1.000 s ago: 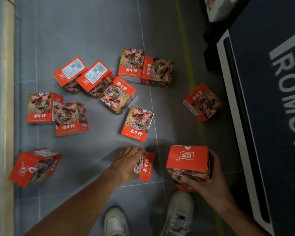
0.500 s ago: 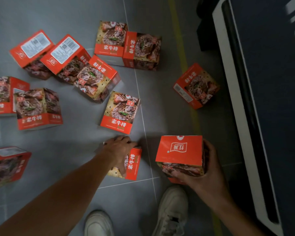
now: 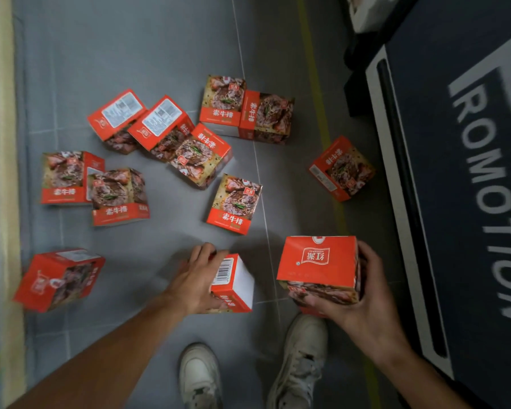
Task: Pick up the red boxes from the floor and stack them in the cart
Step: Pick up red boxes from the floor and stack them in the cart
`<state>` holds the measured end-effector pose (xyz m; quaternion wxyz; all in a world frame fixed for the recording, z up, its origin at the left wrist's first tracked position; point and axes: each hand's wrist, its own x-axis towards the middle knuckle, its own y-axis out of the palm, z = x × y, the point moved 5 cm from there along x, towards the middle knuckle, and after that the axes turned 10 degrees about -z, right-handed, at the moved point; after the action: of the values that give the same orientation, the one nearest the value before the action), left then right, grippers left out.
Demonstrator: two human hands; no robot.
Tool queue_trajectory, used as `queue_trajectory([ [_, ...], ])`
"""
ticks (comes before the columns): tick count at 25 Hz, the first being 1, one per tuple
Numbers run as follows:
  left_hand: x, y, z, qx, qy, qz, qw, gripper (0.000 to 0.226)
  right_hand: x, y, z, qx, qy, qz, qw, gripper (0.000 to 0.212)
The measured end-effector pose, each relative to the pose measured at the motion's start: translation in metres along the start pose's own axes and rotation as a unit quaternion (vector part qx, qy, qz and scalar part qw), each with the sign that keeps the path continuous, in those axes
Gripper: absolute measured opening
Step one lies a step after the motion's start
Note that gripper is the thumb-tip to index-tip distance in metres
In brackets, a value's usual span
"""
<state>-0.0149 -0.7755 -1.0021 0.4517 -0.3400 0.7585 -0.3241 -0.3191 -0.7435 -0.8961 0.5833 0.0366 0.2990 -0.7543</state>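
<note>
Several red boxes with a meat picture lie scattered on the grey tile floor [image 3: 148, 39]. My left hand [image 3: 196, 278] grips one red box [image 3: 233, 283], tipped so its white barcode side faces up. My right hand [image 3: 363, 302] holds another red box [image 3: 317, 262] from below and the side, its plain red logo face upward. The nearest loose box [image 3: 235, 203] lies just beyond my left hand. Another box [image 3: 341, 168] sits close to the dark cart [image 3: 466, 187] on the right. One more box [image 3: 58, 278] rests at the lower left.
The cart's white rim [image 3: 396, 178] runs diagonally down the right side. A yellow floor line [image 3: 316, 84] passes beside it. A pale wall strip [image 3: 2, 143] borders the left. My two white shoes [image 3: 199, 376] stand at the bottom.
My left hand has tilted its box up off the floor, turning the white barcode side upward. The right hand keeps its box in about the same place.
</note>
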Motion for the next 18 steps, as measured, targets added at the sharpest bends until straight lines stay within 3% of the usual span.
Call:
queue_trajectory([
  [6,-0.06,-0.172,-0.036,-0.076,-0.01,-0.098,0.992,0.118,-0.042,-0.033,0.141,-0.021,-0.048,0.008,0.999,0.127],
  [9,-0.1,-0.294,-0.061,-0.104,-0.013,-0.159,0.982,0.12,-0.071,-0.061,0.24,-0.014,-0.087,0.004,0.996,0.127],
  [12,-0.15,-0.415,-0.089,-0.121,-0.007,-0.228,0.966,0.122,-0.105,-0.095,0.334,-0.005,-0.107,-0.013,0.994,0.124],
  [18,-0.255,-0.615,-0.138,-0.14,-0.007,-0.359,0.923,0.117,-0.155,-0.147,0.511,-0.044,-0.235,0.017,0.971,0.119],
])
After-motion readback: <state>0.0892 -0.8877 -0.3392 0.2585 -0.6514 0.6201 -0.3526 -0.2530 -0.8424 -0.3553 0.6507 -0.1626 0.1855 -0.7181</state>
